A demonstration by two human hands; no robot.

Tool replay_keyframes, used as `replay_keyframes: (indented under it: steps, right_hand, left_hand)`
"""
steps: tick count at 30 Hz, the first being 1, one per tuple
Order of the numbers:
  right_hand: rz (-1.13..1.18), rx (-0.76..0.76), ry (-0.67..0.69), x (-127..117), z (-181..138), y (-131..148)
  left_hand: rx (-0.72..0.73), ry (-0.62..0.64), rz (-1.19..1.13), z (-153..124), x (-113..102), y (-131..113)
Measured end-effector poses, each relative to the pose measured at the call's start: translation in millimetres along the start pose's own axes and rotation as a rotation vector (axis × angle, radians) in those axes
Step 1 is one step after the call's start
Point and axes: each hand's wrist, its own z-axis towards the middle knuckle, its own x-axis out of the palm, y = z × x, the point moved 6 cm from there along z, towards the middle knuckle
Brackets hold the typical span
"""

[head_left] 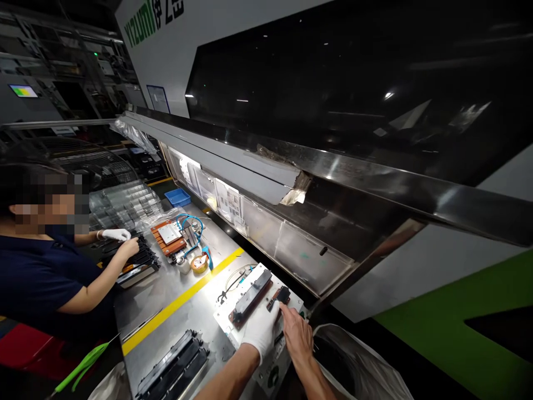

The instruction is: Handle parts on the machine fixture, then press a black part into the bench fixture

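Black bar-shaped part (251, 296) lies on a white fixture plate (225, 318) near the steel bench's right end, its long axis running from near-left to far-right. White-gloved left hand (261, 332), fingers loosely curled, rests against its near end; bare right hand (297, 334) stretches flat, fingertips touching a small black block (280, 296) just beside. Hard, matte, ribbed plastic.
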Motion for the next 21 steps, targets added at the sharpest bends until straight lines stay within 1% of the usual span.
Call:
replay_keyframes:
  steps: [3,5,7,8,9,12,14,16,18,20,21]
  right_hand:
    - [0.010,0.023,-0.054,-3.4,-0.4,-9.5]
    - [0.087,0.022,-0.155,-5.0,-10.4,-18.6]
    - [0.194,-0.005,-0.269,-2.9,-29.1,-23.8]
    - [0.247,-0.029,-0.297,0.7,-40.0,-23.0]
    - [0.288,-0.060,-0.296,5.9,-50.6,-19.2]
    - [0.312,-0.116,-0.201,21.2,-73.0,4.2]
    - [0.269,-0.115,-0.134,24.6,-77.5,21.6]
    - [0.232,-0.097,-0.081,22.0,-75.6,33.6]
    - [0.222,-0.086,-0.027,17.2,-71.4,39.3]
    - [0.230,-0.078,0.020,13.1,-67.7,39.6]
    - [0.234,-0.078,0.037,11.8,-66.5,38.9]
  left_hand:
    - [-0.027,0.018,0.008,-0.6,-5.9,-2.6]
    - [-0.010,0.005,-0.036,-10.8,-3.5,4.0]
    - [0.021,-0.074,-0.086,-29.8,4.3,20.1]
    - [0.003,-0.151,-0.082,-41.5,8.9,32.6]
    - [0.007,-0.210,-0.070,-53.4,15.2,43.8]
    - [0.132,-0.280,-0.068,-79.9,36.2,62.4]
    - [0.190,-0.313,-0.050,-85.6,42.6,66.1]
    - [0.221,-0.352,-0.022,-83.7,43.7,66.1]
    - [0.253,-0.379,-0.012,-79.4,44.2,65.1]
    - [0.259,-0.378,-0.052,-75.0,46.6,66.0]
    - [0.245,-0.361,-0.109,-72.7,48.5,67.4]
